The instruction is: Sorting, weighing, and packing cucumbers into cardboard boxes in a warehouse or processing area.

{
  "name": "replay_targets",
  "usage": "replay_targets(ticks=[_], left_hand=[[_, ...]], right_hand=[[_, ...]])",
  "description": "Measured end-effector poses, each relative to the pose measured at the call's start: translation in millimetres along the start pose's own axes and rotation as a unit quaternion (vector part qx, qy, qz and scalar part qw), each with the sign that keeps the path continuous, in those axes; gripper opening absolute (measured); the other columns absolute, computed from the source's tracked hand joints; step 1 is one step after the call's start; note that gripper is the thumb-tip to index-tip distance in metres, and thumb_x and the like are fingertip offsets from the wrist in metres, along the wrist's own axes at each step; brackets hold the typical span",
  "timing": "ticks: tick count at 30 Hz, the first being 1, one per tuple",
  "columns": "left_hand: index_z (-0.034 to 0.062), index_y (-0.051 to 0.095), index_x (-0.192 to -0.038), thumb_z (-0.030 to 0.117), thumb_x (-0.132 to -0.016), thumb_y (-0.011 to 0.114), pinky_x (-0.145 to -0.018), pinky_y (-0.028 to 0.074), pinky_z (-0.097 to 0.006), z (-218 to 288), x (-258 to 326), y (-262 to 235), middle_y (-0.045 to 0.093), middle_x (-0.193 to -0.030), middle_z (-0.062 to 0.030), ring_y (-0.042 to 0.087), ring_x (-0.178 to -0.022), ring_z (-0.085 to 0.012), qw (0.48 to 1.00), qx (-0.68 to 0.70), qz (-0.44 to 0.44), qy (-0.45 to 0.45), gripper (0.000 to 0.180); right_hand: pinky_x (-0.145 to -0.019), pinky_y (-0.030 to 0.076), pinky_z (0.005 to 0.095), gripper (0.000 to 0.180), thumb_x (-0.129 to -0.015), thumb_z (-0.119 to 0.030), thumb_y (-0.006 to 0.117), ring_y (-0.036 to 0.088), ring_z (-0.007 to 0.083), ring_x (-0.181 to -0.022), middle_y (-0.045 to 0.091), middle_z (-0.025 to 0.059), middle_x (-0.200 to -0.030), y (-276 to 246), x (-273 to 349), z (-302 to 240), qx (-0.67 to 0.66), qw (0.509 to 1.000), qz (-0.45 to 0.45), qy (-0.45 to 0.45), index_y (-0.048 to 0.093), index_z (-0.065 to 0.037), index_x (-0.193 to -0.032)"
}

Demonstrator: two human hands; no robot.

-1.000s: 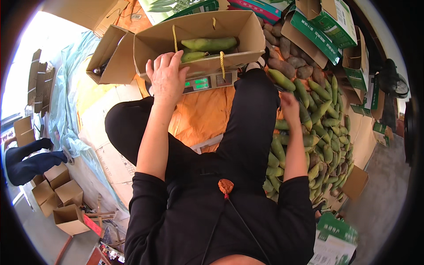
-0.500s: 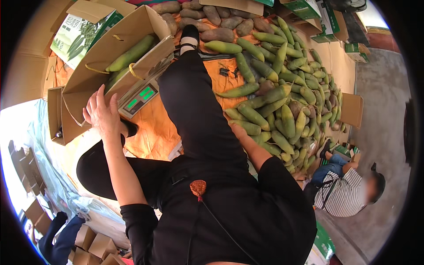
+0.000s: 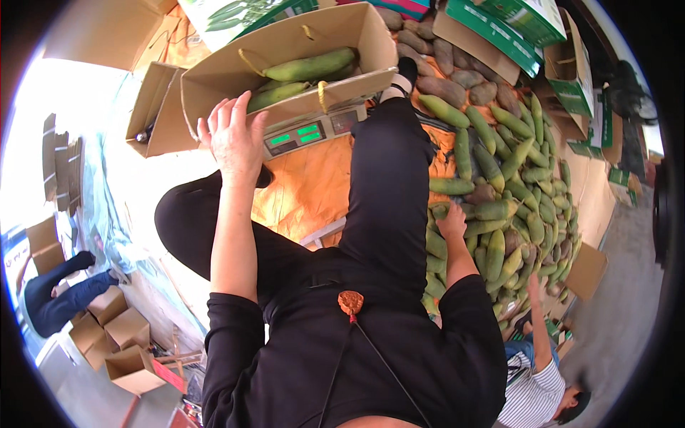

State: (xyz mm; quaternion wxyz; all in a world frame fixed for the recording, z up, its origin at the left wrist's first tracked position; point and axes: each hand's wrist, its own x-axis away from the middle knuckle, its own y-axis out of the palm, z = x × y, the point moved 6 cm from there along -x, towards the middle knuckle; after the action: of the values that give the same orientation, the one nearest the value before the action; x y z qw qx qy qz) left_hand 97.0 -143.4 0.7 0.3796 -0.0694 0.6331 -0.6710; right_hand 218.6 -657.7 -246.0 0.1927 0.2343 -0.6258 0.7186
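Observation:
My left hand [image 3: 237, 141] is open at the near edge of an open cardboard box [image 3: 267, 114], its fingers slightly spread along the rim. Inside that box lie a few long green radishes [image 3: 314, 68], and yellow rope loops [image 3: 322, 95] hang from its sides. The box rests on a scale with lit green digits [image 3: 294, 135]. On my right, a large heap of green radishes [image 3: 531, 171] covers the ground. My right hand [image 3: 452, 222] is at the heap's near-left side, fingers closed round a green radish [image 3: 439, 211] that is mostly hidden.
Brown-skinned roots [image 3: 442, 89] lie beyond my foot on an orange sheet [image 3: 307, 178]. Green and white cartons [image 3: 499, 36] stand at the far right. A person in a striped shirt [image 3: 531, 396] reaches toward the heap. Empty cardboard boxes [image 3: 128, 332] sit at lower left.
The view has swung left, so box and heap appear shifted right. My right hand has moved farther forward along the heap. The striped-shirt person has raised an arm toward the radishes.

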Motion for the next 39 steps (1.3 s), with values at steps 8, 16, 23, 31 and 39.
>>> replay_targets(ticks=[8, 16, 23, 31, 39], left_hand=[[0.0159, 0.059, -0.116, 0.029, -0.079, 0.067, -0.105, 0.020, -0.051, -6.8, 0.9, -1.0, 0.058, -0.111, -0.0027, 0.048, -0.115, -0.0218, 1.000, 0.004, 0.008, -0.013, 0.040], [0.0156, 0.059, -0.115, 0.031, -0.080, 0.067, -0.105, 0.018, -0.053, -5.9, 2.4, -0.8, 0.059, -0.110, -0.0019, 0.047, -0.115, -0.0218, 0.999, 0.006, 0.012, -0.033, 0.039], [0.0169, 0.058, -0.118, 0.030, -0.082, 0.065, -0.106, 0.014, -0.056, -12.7, 3.9, -3.0, 0.057, -0.116, -0.0022, 0.043, -0.122, -0.0236, 0.997, 0.007, -0.006, -0.079, 0.039], [0.0171, 0.055, -0.121, 0.034, -0.080, 0.066, -0.104, 0.010, -0.065, -22.4, 3.2, 0.4, 0.051, -0.122, -0.0014, 0.035, -0.127, -0.0272, 0.992, 0.000, 0.011, -0.126, 0.046], [0.0170, 0.047, -0.130, 0.036, -0.085, 0.062, -0.108, 0.008, -0.058, -40.9, 9.8, 10.4, 0.047, -0.128, -0.0064, 0.033, -0.129, -0.0272, 0.982, 0.071, 0.022, -0.176, 0.051]], right_hand=[[-0.093, 0.044, 0.0493, 0.073, -0.065, -0.024, 0.080, 0.037, 0.0290, -0.125, 0.039, 0.0044, -0.134, 14.3, -0.9, -7.9, 0.081, 0.994, -0.073, 0.011, 0.041, -0.020, -0.127], [-0.092, 0.044, 0.0477, 0.073, -0.067, -0.020, 0.079, 0.043, 0.0298, -0.121, 0.048, 0.0058, -0.128, 12.6, 14.2, 9.6, 0.006, 1.000, -0.031, 0.001, 0.040, -0.019, -0.129], [-0.091, 0.041, 0.0410, 0.060, -0.068, -0.005, 0.075, 0.049, 0.0321, -0.111, 0.053, 0.0141, -0.117, -54.2, 14.0, 21.7, -0.309, 0.932, 0.162, -0.098, 0.048, -0.005, -0.122], [-0.095, 0.042, 0.0333, 0.064, -0.073, 0.004, 0.070, 0.050, 0.0219, -0.111, 0.048, 0.0116, -0.123, -272.0, 72.0, -91.6, -0.560, 0.752, 0.239, -0.253, 0.039, -0.002, -0.129], [-0.093, 0.046, 0.0350, 0.063, -0.072, 0.008, 0.069, 0.054, 0.0215, -0.106, 0.053, 0.0112, -0.118, -427.0, 181.3, -254.0, -0.570, 0.549, 0.221, -0.570, 0.042, 0.000, -0.129]])
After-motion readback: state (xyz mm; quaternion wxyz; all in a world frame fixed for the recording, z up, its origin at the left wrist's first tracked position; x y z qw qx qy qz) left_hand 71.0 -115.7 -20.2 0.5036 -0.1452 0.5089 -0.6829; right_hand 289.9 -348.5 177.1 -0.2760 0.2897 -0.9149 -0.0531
